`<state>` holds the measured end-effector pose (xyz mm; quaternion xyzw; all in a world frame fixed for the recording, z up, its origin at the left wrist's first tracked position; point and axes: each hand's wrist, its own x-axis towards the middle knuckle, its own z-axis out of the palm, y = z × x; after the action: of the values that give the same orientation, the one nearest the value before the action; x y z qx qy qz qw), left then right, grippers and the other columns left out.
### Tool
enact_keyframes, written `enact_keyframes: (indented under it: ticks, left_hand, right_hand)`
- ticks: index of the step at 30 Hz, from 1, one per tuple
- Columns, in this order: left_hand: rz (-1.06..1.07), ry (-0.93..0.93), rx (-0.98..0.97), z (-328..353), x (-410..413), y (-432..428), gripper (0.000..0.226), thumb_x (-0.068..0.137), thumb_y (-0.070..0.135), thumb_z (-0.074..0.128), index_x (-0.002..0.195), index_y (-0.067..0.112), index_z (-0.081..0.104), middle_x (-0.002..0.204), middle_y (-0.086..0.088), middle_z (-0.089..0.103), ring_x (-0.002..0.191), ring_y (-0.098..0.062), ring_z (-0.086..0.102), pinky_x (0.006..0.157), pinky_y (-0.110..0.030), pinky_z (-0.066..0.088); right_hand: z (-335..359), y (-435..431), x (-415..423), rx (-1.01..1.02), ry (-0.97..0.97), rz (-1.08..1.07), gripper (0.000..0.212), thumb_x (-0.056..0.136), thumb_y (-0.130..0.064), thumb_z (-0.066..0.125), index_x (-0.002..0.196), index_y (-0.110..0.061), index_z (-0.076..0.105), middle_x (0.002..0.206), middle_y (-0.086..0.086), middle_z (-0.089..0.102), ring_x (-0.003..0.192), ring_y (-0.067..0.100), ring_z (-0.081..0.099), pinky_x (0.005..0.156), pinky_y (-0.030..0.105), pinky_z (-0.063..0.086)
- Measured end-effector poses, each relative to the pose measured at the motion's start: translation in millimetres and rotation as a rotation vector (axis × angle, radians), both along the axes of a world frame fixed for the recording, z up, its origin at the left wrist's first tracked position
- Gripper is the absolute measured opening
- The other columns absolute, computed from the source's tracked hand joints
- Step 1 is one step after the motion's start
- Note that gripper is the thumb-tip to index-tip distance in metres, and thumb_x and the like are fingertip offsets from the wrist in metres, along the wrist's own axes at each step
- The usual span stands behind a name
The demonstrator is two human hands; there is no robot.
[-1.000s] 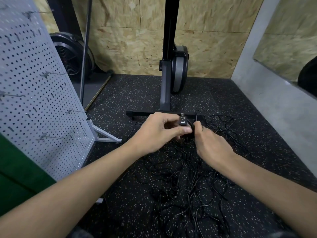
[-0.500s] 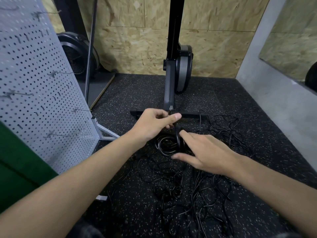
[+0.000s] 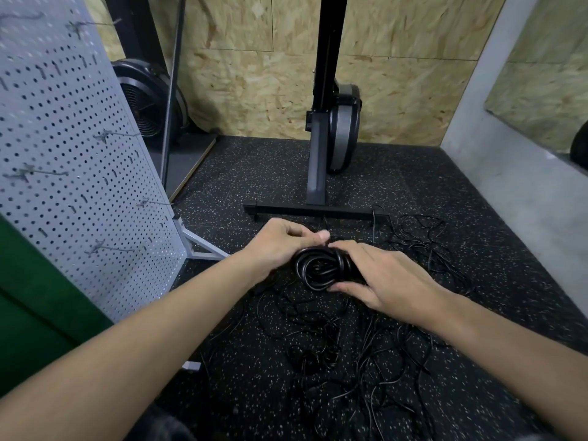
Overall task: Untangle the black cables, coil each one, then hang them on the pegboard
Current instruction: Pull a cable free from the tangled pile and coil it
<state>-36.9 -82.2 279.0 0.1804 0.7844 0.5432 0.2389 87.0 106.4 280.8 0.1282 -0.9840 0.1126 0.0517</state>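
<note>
The speckled black floor (image 3: 254,173) is being covered by a tangle of black cables (image 3: 366,361). Above it, a coiled cable (image 3: 321,268) is being gripped by the right hand (image 3: 381,281), fingers over and thumb under, and is being pinched at its upper edge by the left hand (image 3: 283,246). The pegboard (image 3: 79,154) is standing at left.

Nil finding: no legible text, label, brand, number or sign on the coiled black cable (image 3: 321,268), the grey perforated metal pegboard (image 3: 63,154), or any other surface in view.
</note>
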Motion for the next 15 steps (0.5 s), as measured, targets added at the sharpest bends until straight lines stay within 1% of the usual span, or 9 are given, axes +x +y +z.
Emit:
enact_keyframes:
  ticks: [1, 3, 4, 5, 7, 9, 11, 12, 15]
  left_hand:
    - [-0.027, 0.065, -0.045, 2, 0, -2, 0.048, 0.093, 0.062, 0.065, 0.090, 0.018, 0.083, 0.086, 0.001, 0.081, 0.086, -0.011, 0.077, 0.094, -0.031, 0.054]
    - [-0.086, 0.069, -0.091, 8, 2, -7, 0.080, 0.086, 0.088, 0.043, 0.099, 0.022, 0.084, 0.096, 0.002, 0.081, 0.098, -0.013, 0.076, 0.104, -0.037, 0.052]
    - [-0.133, 0.063, -0.106, 10, 4, -8, 0.088, 0.082, 0.095, 0.038, 0.106, 0.022, 0.082, 0.103, 0.002, 0.081, 0.103, -0.014, 0.075, 0.106, -0.039, 0.051]
    - [-0.184, 0.100, -0.132, 11, 6, -9, 0.088, 0.079, 0.097, 0.040, 0.111, 0.026, 0.081, 0.109, 0.005, 0.080, 0.107, -0.012, 0.074, 0.108, -0.039, 0.050]
    - [-0.251, 0.261, -0.225, 10, 9, -10, 0.066, 0.078, 0.089, 0.059, 0.116, 0.038, 0.077, 0.110, 0.017, 0.078, 0.105, -0.001, 0.071, 0.104, -0.037, 0.052]
    - [-0.215, 0.371, -0.244, 3, 10, -8, 0.041, 0.084, 0.066, 0.072, 0.114, 0.038, 0.077, 0.101, 0.020, 0.078, 0.096, 0.002, 0.071, 0.096, -0.036, 0.057]
    - [-0.102, 0.411, -0.192, -2, 12, -2, 0.023, 0.092, 0.047, 0.071, 0.109, 0.035, 0.079, 0.095, 0.021, 0.078, 0.092, 0.004, 0.070, 0.093, -0.033, 0.057]
    - [-0.050, 0.422, -0.169, -4, 13, 1, 0.018, 0.093, 0.041, 0.070, 0.107, 0.034, 0.080, 0.094, 0.021, 0.077, 0.093, 0.005, 0.069, 0.092, -0.029, 0.056]
    - [0.026, 0.448, -0.186, -7, 14, 7, 0.015, 0.091, 0.034, 0.072, 0.102, 0.033, 0.081, 0.089, 0.018, 0.077, 0.090, 0.004, 0.068, 0.080, -0.018, 0.051]
  right_hand:
    - [-1, 2, 0, -0.023, 0.010, -0.003, 0.073, 0.090, -0.078, 0.033, 0.148, -0.034, 0.034, 0.130, -0.008, 0.064, 0.108, 0.017, 0.067, 0.090, 0.040, 0.056]
    - [-2, 7, -1, -0.059, 0.028, -0.031, 0.064, 0.093, -0.074, 0.037, 0.144, -0.037, 0.034, 0.124, -0.010, 0.065, 0.103, 0.017, 0.068, 0.088, 0.041, 0.056]
    - [-3, 10, -1, -0.066, 0.034, -0.048, 0.061, 0.094, -0.072, 0.039, 0.144, -0.037, 0.035, 0.122, -0.010, 0.065, 0.102, 0.017, 0.067, 0.087, 0.041, 0.056]
    - [-4, 13, -2, -0.072, 0.041, -0.061, 0.060, 0.094, -0.071, 0.040, 0.143, -0.036, 0.036, 0.121, -0.011, 0.065, 0.101, 0.016, 0.067, 0.086, 0.040, 0.056]
    - [-6, 16, -2, -0.075, 0.043, -0.082, 0.058, 0.094, -0.069, 0.042, 0.142, -0.036, 0.037, 0.118, -0.010, 0.066, 0.098, 0.016, 0.067, 0.083, 0.040, 0.056]
    - [-6, 15, -3, -0.061, 0.030, -0.101, 0.056, 0.096, -0.066, 0.045, 0.142, -0.035, 0.036, 0.115, -0.010, 0.065, 0.094, 0.016, 0.066, 0.081, 0.039, 0.055]
    - [-7, 14, -4, -0.074, -0.001, -0.126, 0.054, 0.098, -0.063, 0.048, 0.143, -0.035, 0.034, 0.110, -0.012, 0.064, 0.088, 0.013, 0.064, 0.077, 0.036, 0.052]
    - [-9, 13, -5, -0.099, -0.025, -0.141, 0.054, 0.099, -0.063, 0.049, 0.143, -0.035, 0.033, 0.106, -0.013, 0.064, 0.085, 0.012, 0.063, 0.075, 0.035, 0.052]
    - [-14, 13, -5, -0.254, -0.125, -0.159, 0.060, 0.096, -0.070, 0.050, 0.144, -0.041, 0.029, 0.099, -0.013, 0.065, 0.077, 0.006, 0.064, 0.071, 0.035, 0.053]
